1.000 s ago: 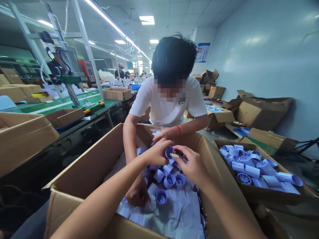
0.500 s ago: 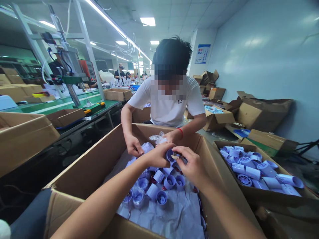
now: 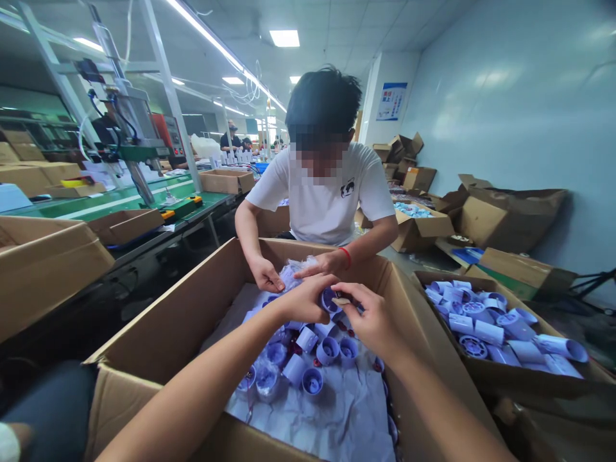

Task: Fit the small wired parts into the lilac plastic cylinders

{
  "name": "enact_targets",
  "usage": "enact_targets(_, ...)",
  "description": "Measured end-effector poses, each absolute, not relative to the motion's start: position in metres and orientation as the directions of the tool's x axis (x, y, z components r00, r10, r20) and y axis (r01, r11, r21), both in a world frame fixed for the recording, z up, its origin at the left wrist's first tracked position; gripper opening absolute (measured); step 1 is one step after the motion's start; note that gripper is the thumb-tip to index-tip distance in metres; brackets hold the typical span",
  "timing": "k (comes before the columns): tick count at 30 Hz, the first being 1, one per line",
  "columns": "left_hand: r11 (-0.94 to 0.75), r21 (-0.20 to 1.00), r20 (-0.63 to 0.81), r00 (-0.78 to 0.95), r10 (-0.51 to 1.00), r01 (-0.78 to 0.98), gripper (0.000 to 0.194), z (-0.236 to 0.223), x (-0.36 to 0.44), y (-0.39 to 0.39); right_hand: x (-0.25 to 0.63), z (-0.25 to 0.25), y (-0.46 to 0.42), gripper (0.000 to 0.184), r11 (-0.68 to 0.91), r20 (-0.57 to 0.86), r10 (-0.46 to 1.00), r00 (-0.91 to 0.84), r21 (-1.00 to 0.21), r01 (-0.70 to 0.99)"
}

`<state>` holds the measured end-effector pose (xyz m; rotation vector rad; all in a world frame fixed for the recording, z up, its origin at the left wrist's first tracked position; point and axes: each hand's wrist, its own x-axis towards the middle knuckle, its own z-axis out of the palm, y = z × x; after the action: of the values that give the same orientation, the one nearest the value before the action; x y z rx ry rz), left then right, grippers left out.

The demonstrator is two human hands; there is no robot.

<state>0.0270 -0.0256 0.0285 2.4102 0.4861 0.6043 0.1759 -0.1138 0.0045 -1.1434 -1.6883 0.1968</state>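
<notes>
My left hand (image 3: 308,300) is wrapped round a lavender plastic cup-shaped part (image 3: 330,299), its open end facing me. Close beside it, my right hand (image 3: 369,313) pinches a small tan and dark piece (image 3: 341,299) at the cup's rim; whether it touches the cup I cannot tell. Below both hands, several lavender cups (image 3: 312,382) lie on crumpled white paper (image 3: 337,423) inside a large cardboard box (image 3: 158,327). Some cups have clear plastic wrap and thin red bits around them.
Across the box a co-worker in a white shirt (image 3: 317,218) handles clear plastic wrap (image 3: 292,273) with both hands. A carton (image 3: 481,378) of lavender cylinders stands at the right. On the left are a green conveyor bench (image 3: 72,212) and a press machine (image 3: 137,122).
The co-worker's hands have come closer together, with the plastic wrap bunched between them. My hands have stayed almost in place; the small piece in my right fingers has tilted slightly.
</notes>
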Motion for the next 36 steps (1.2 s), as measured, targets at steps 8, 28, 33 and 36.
enact_targets(8, -0.784, 0.593, 0.305, 0.849, 0.431, 0.185, 0.055, 0.0237, 0.0272, -0.0238, 0.1748, 0.0032, -0.1160, 0.040, 0.431, 0.591, 0.801, -0.090, -0.466, 0.772)
enact_targets(28, -0.783, 0.590, 0.288, 0.854, 0.433, 0.198, 0.053, 0.0272, 0.0288, -0.0296, 0.1754, 0.0106, -0.1187, 0.040, 0.371, 0.468, 0.883, -0.009, -0.689, 0.622)
enact_targets(33, -0.805, 0.564, 0.313, 0.855, 0.413, 0.182, 0.053, 0.0271, 0.0276, -0.0276, 0.1762, 0.0113, -0.1184, 0.034, 0.283, 0.356, 0.934, 0.036, -0.795, 0.536)
enact_targets(36, -0.825, 0.520, 0.320, 0.847, 0.425, 0.218, 0.054, 0.0289, 0.0264, -0.0277, 0.1768, 0.0089, -0.1175, 0.031, 0.261, 0.313, 0.949, 0.034, -0.843, 0.470)
